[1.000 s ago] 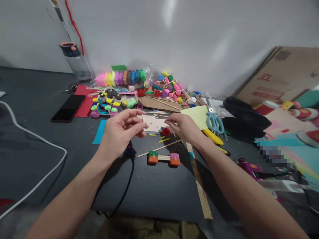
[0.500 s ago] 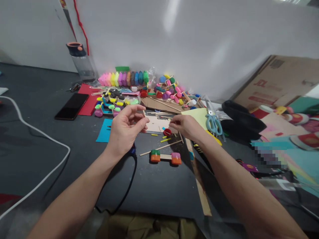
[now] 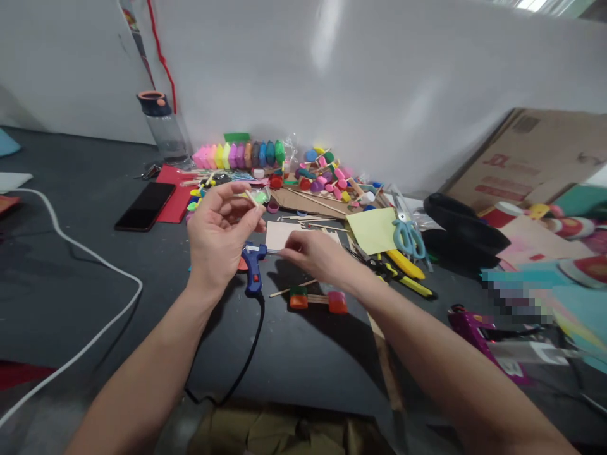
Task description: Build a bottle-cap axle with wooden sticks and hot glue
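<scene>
My left hand (image 3: 220, 234) is raised over the table, thumb and fingers pinching a short wooden stick (image 3: 253, 198). Below it lies a blue hot glue gun (image 3: 254, 270), its nozzle pointing right. My right hand (image 3: 315, 253) is closed close to the nozzle; its fingertips face down and left, and I cannot make out whether anything is between them. Under the right wrist lie two clay-capped blocks, one green and orange (image 3: 298, 297), one pink and orange (image 3: 337, 302), joined by thin sticks (image 3: 317, 299). A pale board (image 3: 277, 234) lies behind my right hand.
A phone (image 3: 146, 206) lies at left, near a water bottle (image 3: 165, 129). Colourful clay packs (image 3: 241, 155) line the back. Blue scissors (image 3: 408, 237) and a yellow-black cutter (image 3: 412, 284) lie at right. A black cord (image 3: 258, 335) runs from the glue gun toward the front edge.
My right hand has moved left and down, from the small red cap toward the glue gun's nozzle. My left hand has shifted left with the stick, uncovering the glue gun.
</scene>
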The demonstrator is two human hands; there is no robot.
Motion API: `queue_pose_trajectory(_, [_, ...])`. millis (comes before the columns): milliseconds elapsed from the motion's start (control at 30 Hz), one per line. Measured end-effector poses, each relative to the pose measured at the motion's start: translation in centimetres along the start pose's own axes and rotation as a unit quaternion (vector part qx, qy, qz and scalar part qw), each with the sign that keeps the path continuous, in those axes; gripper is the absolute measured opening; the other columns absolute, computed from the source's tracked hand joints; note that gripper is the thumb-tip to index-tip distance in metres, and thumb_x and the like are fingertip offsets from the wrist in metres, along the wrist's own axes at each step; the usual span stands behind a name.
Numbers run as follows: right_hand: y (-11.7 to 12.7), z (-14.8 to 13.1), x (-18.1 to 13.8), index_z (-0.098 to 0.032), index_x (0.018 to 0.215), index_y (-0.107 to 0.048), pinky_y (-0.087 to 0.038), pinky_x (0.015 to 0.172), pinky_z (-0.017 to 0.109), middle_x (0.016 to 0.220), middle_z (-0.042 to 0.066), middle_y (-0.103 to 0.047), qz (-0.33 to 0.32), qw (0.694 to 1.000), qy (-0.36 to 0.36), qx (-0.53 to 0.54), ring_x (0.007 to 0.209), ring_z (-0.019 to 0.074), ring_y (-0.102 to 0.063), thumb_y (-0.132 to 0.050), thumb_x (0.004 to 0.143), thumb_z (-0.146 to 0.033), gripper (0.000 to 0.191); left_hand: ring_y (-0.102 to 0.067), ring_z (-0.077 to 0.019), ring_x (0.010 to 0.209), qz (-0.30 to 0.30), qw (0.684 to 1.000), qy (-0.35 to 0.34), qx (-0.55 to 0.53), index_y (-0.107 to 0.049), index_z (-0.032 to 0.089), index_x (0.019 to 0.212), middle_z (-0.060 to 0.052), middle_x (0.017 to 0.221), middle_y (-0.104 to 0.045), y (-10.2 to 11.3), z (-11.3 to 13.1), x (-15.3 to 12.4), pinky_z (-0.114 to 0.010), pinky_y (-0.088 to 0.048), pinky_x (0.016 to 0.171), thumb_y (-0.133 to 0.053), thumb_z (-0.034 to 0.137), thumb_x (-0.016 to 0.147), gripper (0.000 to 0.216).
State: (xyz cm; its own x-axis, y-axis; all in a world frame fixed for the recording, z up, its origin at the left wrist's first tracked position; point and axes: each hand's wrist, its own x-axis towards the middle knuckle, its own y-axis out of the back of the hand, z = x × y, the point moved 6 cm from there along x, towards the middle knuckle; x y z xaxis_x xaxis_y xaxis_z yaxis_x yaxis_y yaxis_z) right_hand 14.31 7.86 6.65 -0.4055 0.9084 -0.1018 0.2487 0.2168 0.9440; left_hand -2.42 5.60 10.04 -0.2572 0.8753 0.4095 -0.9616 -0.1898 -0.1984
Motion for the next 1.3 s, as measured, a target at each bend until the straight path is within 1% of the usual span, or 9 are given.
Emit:
queue_pose_trajectory(133, [-3.3, -4.4, 1.5, -0.013, 0.091, -0.071, -0.054, 0.078, 0.04, 0.092, 0.013, -0.074, -0.062, 0.997, -0.017, -0.044, 0.087, 0.0251, -0.07, -0.058, 0.094, -0.058, 0.047, -0.068, -0.0118, 0.073, 0.013, 1.0, -0.016, 0.022, -0.065, 0.02, 0.101, 0.002, 0.082, -0.069, 0.3, -0.3, 0.0, -0.022, -0.059, 0.063, -0.078, 0.022, 0.078, 0.027])
queue_pose_trajectory(267, [-5.4, -5.7, 2.2, -0.016, 0.112, -0.066, -0.057, 0.086, 0.042, 0.111, 0.007, -0.07, -0.093, 0.994, -0.033, -0.048, 0.096, 0.02, -0.068, -0.061, 0.097, -0.045, 0.033, -0.066, -0.011, 0.07, 0.022, 0.999, -0.018, 0.021, -0.063, 0.021, 0.1, 0.003, 0.082, -0.067, 0.3, -0.4, -0.2, -0.023, -0.059, 0.062, -0.079, 0.026, 0.077, 0.028])
queue_pose_trajectory(367, [-4.9, -5.5, 1.9, -0.016, 0.109, -0.067, -0.057, 0.083, 0.04, 0.108, 0.006, -0.07, -0.072, 0.996, -0.046, -0.021, 0.092, 0.0187, -0.068, -0.062, 0.096, -0.041, 0.028, -0.066, -0.0118, 0.07, 0.036, 0.999, -0.025, 0.008, -0.061, 0.025, 0.101, 0.004, 0.083, -0.066, 0.4, 0.3, -0.6, -0.026, -0.06, 0.065, -0.08, 0.029, 0.078, 0.031])
queue_pose_trajectory(500, [-2.2, -4.9, -0.1, -0.017, 0.081, -0.067, -0.048, 0.064, 0.029, 0.08, 0.007, -0.072, 0.016, 0.997, -0.063, 0.04, 0.073, 0.0196, -0.067, -0.067, 0.087, -0.035, 0.019, -0.069, -0.0149, 0.076, 0.065, 0.996, -0.06, -0.003, -0.061, 0.029, 0.107, 0.003, 0.088, -0.068, 0.9, 1.9, -1.5, -0.031, -0.062, 0.07, -0.077, 0.03, 0.083, 0.028])
queue_pose_trajectory(667, [1.5, -1.5, -4.2, -0.02, 0.084, -0.061, -0.036, 0.053, 0.028, 0.071, 0.004, -0.068, 0.182, 0.968, -0.096, 0.145, 0.059, 0.0178, -0.059, -0.062, 0.082, -0.032, 0.012, -0.067, -0.015, 0.071, 0.096, 0.986, -0.132, 0.021, -0.066, 0.031, 0.109, 0.003, 0.084, -0.069, 1.3, 3.4, -2.6, -0.033, -0.061, 0.064, -0.074, 0.027, 0.085, 0.026])
queue_pose_trajectory(800, [3.1, 2.2, -7.4, -0.021, 0.104, -0.058, -0.042, 0.051, 0.028, 0.08, 0.001, -0.068, 0.277, 0.921, -0.104, 0.253, 0.052, 0.0142, -0.055, -0.06, 0.085, -0.038, 0.026, -0.063, -0.0135, 0.075, 0.056, 0.983, -0.172, 0.013, -0.073, 0.033, 0.107, 0.002, 0.085, -0.066, 0.8, 3.3, -2.9, -0.03, -0.059, 0.065, -0.076, 0.021, 0.083, 0.027])
queue_pose_trajectory(967, [4.4, 4.3, -11.2, -0.024, 0.07, -0.051, -0.043, 0.051, 0.027, 0.052, -0.004, -0.054, 0.326, 0.875, -0.101, 0.344, 0.048, 0.0139, -0.051, -0.059, 0.091, -0.047, 0.031, -0.062, -0.0137, 0.082, -0.02, 0.977, -0.213, -0.026, -0.077, 0.036, 0.111, -0.001, 0.097, -0.061, -0.5, 2.7, -3.3, -0.032, -0.059, 0.076, -0.079, 0.018, 0.08, 0.035])
queue_pose_trajectory(1100, [4.2, 5.0, -12.7, -0.025, 0.079, -0.06, -0.039, 0.046, 0.027, 0.056, -0.003, -0.06, 0.317, 0.813, -0.094, 0.48, 0.047, 0.0133, -0.049, -0.071, 0.085, -0.042, 0.021, -0.064, -0.0159, 0.083, -0.066, 0.989, -0.124, -0.057, -0.078, 0.034, 0.109, -0.002, 0.088, -0.066, -1.6, 1.4, -3.5, -0.034, -0.058, 0.082, -0.081, 0.023, 0.078, 0.033])
queue_pose_trajectory(1300, [2.0, 6.2, -11.3, -0.024, 0.078, -0.061, -0.034, 0.041, 0.023, 0.055, -0.006, -0.054, 0.289, 0.743, -0.106, 0.595, 0.044, 0.0101, -0.043, -0.083, 0.073, -0.039, 0.027, -0.064, -0.0139, 0.065, -0.137, 0.975, 0.096, -0.149, -0.079, 0.03, 0.101, 0.001, 0.072, -0.07, -3.9, -1.6, -4.6, -0.03, -0.06, 0.065, -0.083, 0.025, 0.075, 0.027])
